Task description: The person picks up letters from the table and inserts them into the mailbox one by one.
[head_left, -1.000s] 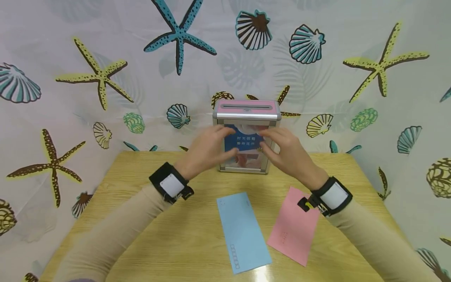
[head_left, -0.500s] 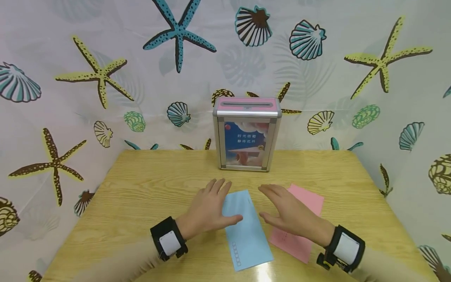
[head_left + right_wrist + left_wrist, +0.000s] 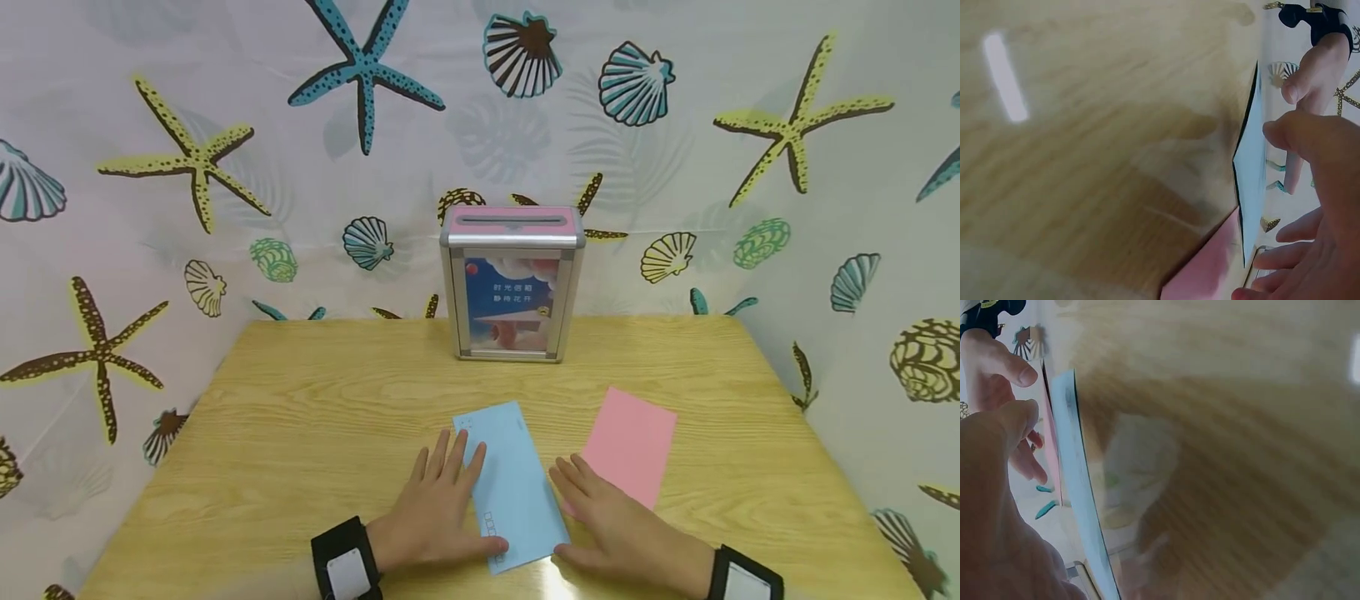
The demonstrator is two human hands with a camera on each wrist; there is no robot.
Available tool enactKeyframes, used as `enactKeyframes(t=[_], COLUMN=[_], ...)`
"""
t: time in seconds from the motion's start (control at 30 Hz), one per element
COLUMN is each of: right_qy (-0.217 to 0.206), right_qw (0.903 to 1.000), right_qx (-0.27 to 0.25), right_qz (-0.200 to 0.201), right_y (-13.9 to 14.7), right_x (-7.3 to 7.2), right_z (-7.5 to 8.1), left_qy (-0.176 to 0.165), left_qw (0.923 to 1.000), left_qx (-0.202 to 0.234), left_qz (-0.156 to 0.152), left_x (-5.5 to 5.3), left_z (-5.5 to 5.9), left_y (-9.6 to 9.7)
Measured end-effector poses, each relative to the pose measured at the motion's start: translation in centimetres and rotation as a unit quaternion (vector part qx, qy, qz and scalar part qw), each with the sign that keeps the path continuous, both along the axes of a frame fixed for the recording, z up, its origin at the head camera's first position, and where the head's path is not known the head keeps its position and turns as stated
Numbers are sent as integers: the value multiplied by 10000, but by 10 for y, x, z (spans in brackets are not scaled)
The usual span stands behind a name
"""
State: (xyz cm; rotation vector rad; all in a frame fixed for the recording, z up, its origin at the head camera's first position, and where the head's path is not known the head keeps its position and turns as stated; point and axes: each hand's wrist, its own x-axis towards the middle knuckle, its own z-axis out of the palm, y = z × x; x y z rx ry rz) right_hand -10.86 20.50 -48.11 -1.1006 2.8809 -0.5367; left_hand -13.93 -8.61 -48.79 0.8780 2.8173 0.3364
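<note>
A light blue envelope (image 3: 513,475) lies on the wooden table, with printed postcode squares near its lower left corner. My left hand (image 3: 438,521) is spread along its left edge, fingers straight, thumb over the lower end. At its lower right side my right hand (image 3: 618,529) is open, thumb near the bottom corner. A pink envelope (image 3: 633,437) lies just right of the blue one, its lower part hidden by the right hand. In the left wrist view the blue envelope (image 3: 1079,481) appears almost edge-on; in the right wrist view the pink envelope (image 3: 1210,262) shows beside it.
At the back of the wooden table (image 3: 315,392) stands a silver-framed box (image 3: 513,292) with a slot (image 3: 513,221) in its pink top and a picture on its front. A curtain (image 3: 300,200) printed with starfish and shells hangs behind and at the sides.
Both hands have come back and down from in front of the box to the blue envelope. The envelopes and box have stayed in place; the view has shifted slightly.
</note>
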Motion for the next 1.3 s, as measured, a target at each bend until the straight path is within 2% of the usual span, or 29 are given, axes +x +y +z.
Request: enactKeyframes(t=[0.17,0.3,0.4,0.5,0.6,0.8,0.93,1.03,1.2,1.3], right_qy=[-163,-79,21,10,-30,317,472,641,988,1011], right_qw=[9988,9981,9977,9970,9965,9957,9942,9917,9866,9863], right_qx=[462,605,666,729,761,753,743,812,995,987], right_qz=[-43,66,152,248,347,439,615,758,832,852], right_y=[-1,-3,-4,-4,-6,-12,-16,-19,-23,-25], right_x=[12,17,16,13,11,5,1,-2,-7,-8], right_z=[-3,-6,-4,-1,2,7,9,10,8,7], left_qy=[-192,-151,-112,-217,-353,-391,-452,-464,-258,-176], left_qw=[9998,9999,9999,9998,9992,9961,9935,9923,9930,9934], left_qx=[53,17,-5,-22,-83,-222,-332,-325,-262,-309], left_qz=[-3,19,25,36,154,761,995,1097,1122,1088], left_x=[14,23,26,25,15,-25,-44,-54,-68,-74], left_z=[-3,-4,-5,-5,-3,4,8,7,7,9], left_y=[-4,-6,-6,-6,-8,-14,-16,-14,-10,-7])
